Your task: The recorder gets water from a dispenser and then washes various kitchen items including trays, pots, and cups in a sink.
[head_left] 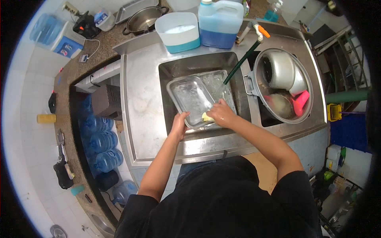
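A rectangular metal tray [190, 95] is tilted over the sink basin [170, 67]. My left hand [180, 123] grips its near left corner, fingers wrapped round the rim. My right hand [223, 113] is closed on a yellow sponge [206, 117], pressed to the near right part of the tray. Beneath it, partly hidden, another flat metal tray [224, 77] lies in the basin. A green hose [244, 59] hangs from the tap [260, 35] with its end above the basin.
Right of the basin stands a large metal pot [258, 85] holding smaller pots and a pink scoop [300, 104]. Behind the basin are a white tub [176, 33] with bluish liquid and a jug [221, 25] of blue liquid. Several water bottles [109, 160] stand under the left counter.
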Tool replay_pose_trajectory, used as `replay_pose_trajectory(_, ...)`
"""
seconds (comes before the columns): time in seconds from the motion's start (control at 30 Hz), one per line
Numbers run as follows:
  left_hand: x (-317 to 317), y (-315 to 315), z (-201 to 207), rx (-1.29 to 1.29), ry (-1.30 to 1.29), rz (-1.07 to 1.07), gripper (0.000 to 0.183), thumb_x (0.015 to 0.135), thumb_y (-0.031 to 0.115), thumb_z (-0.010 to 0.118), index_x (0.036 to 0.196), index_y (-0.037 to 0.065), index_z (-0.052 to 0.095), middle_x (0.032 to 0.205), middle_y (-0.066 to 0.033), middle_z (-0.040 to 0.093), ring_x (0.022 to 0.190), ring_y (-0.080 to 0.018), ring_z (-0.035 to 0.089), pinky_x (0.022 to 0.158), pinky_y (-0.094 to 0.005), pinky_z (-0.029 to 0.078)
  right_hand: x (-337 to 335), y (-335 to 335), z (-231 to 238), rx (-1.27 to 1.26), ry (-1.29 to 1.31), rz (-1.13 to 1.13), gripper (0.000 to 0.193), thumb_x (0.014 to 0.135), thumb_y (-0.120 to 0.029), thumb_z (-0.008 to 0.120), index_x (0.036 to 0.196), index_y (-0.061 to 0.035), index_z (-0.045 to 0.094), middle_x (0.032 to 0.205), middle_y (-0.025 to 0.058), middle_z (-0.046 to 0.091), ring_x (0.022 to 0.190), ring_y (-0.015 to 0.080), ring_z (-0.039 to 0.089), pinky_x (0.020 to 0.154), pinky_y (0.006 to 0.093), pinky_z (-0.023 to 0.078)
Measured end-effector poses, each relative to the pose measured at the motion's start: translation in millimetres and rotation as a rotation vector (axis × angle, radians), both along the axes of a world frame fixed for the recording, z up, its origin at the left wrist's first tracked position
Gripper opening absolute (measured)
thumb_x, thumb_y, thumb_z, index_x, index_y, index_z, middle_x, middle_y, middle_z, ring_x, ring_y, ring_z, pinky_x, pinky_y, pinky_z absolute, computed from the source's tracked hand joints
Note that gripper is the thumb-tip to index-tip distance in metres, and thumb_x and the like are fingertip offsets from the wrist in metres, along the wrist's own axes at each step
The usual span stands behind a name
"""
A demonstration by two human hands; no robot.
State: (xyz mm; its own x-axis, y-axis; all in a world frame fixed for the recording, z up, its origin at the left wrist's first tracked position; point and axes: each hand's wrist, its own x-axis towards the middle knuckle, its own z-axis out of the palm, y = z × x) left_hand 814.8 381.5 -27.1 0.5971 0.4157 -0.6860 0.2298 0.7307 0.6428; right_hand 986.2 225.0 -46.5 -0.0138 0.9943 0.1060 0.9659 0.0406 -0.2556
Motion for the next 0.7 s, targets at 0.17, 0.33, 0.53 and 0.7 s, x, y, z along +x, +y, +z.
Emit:
replay_pose_trajectory(0.17, -21.0, -32.7, -32.0, -0.009, -0.126, 0.203, 0.032, 0.084, 0.016, 0.055, 0.106, -0.007, 0.052, 0.104, -0.0189, 0.059, 0.091, -0.0282, 0.063, 0.067, -0.0412, 0.058, -54.1, 23.8, 32.1, -0.154, 0.341, -0.08, 0.019, 0.079, -0.03, 0.063, 0.087, -0.0133, 0.067, 0.091, 0.0092, 0.069, 0.087, 0.0248, 0.063, 0.085, 0.0471, 0.035)
replay_pose_trajectory(0.33, -21.4, -31.8, -10.5, 0.158, 0.188, 0.419, 0.034, 0.078, 0.014, 0.054, 0.106, -0.006, 0.051, 0.097, -0.0159, 0.057, 0.082, -0.0242, 0.06, 0.06, -0.0358, 0.051, -19.1, 28.3, -2.6, -0.294, 0.125, -0.239, 0.038, 0.09, -0.041, 0.055, 0.098, -0.0048, 0.063, 0.092, 0.0177, 0.067, 0.095, 0.0336, 0.06, 0.087, 0.0473, 0.038)
replay_pose_trajectory(0.53, -13.1, -40.7, -6.2, 0.371, 0.108, -0.037, 0.035, 0.074, 0.012, 0.058, 0.106, -0.004, 0.052, 0.098, -0.0141, 0.058, 0.075, -0.0189, 0.055, 0.06, -0.0319, 0.045, -18.7, 100.0, -44.0, 0.09, 0.5, -0.84, 0.056, 0.095, -0.046, 0.047, 0.122, 0.0028, 0.051, 0.125, 0.0251, 0.05, 0.117, 0.0388, 0.048, 0.099, 0.0497, 0.036)
replay_pose_trajectory(0.7, 3.3, -27.5, -2.0, 0.27, -0.247, 0.001, 0.064, 0.079, 0.011, 0.053, 0.14, 0.006, 0.034, 0.119, -0.0109, 0.052, 0.096, -0.016, 0.055, 0.076, -0.0285, 0.047, -61.7, 87.2, -7.1, 0.196, 1.043, -0.449, 0.061, 0.094, -0.034, 0.057, 0.137, 0.0037, 0.037, 0.124, 0.0209, 0.054, 0.119, 0.031, 0.051, 0.099, 0.0404, 0.04)
